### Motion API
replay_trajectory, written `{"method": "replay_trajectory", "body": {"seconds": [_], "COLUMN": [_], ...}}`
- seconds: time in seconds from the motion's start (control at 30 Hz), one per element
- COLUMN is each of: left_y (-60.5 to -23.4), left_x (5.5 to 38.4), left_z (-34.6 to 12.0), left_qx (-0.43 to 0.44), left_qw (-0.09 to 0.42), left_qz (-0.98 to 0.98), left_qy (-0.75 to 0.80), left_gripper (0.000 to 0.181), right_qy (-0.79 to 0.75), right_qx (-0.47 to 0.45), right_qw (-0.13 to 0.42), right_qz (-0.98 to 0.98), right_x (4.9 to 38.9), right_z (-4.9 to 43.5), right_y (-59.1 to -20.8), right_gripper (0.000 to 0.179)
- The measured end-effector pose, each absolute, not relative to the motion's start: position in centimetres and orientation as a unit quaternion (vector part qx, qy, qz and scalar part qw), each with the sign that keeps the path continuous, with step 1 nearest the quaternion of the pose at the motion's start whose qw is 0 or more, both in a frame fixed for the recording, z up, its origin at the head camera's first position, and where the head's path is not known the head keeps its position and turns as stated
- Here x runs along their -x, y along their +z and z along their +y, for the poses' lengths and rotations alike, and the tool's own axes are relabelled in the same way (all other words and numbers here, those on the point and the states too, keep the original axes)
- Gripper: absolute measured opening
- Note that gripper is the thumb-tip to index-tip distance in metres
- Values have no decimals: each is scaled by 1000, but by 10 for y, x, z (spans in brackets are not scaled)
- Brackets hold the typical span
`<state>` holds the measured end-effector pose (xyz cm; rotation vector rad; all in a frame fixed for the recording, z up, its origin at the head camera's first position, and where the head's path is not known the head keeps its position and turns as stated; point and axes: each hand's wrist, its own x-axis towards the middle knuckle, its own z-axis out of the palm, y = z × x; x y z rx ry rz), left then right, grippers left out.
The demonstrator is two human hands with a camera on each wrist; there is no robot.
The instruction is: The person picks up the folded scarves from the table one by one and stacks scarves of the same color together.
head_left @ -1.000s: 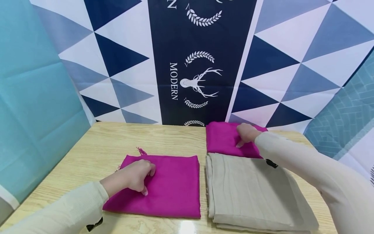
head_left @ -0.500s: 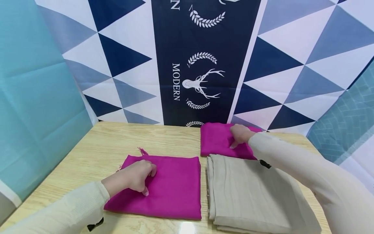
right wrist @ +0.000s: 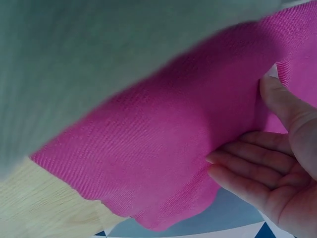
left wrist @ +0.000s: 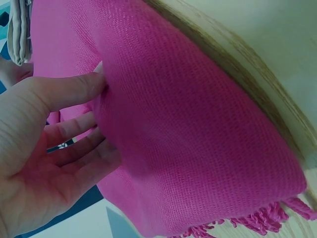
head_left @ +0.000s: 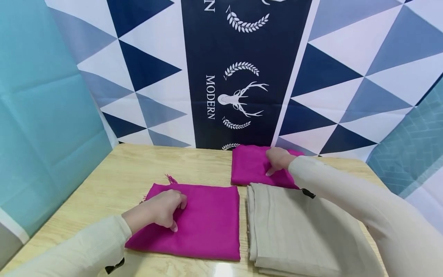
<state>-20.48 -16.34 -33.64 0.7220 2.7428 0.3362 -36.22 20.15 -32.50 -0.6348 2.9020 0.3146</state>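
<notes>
A magenta scarf [head_left: 211, 223], folded flat with a tassel at its far edge, lies left of centre. My left hand [head_left: 164, 207] rests on its left part, and in the left wrist view the thumb and fingertips touch the fabric near the fringed end. Against the back wall lies a second folded magenta cloth [head_left: 247, 165]. My right hand [head_left: 279, 157] is on that cloth's right part. Relaxed fingers [right wrist: 247, 168] of the right hand touch it in the right wrist view, thumb spread apart. Neither hand visibly pinches a fold.
A folded beige cloth [head_left: 297, 231] lies front right, just before the far magenta cloth, with the right forearm across its far corner. All rest on a light wooden table [head_left: 145, 161]. A patterned blue and white wall covering [head_left: 166, 69] rises behind the table's back edge.
My right hand and the far magenta cloth have slid left, so the cloth's left edge now sits left of the beige cloth's edge. The left hand stays on its scarf.
</notes>
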Motion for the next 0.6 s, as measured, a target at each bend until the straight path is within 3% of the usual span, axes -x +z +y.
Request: {"method": "replay_trajectory", "body": {"seconds": [0.6], "left_y": [-336], "left_x": [209], "left_z": [-162], "left_qx": [-249], "left_qw": [144], "left_qz": [951], "left_qy": [109], "left_gripper": [45], "right_qy": [130], "right_qx": [243], "right_qw": [67], "right_qz": [959], "right_x": [370], "right_z": [173], "right_y": [-323], "right_gripper": [52]}}
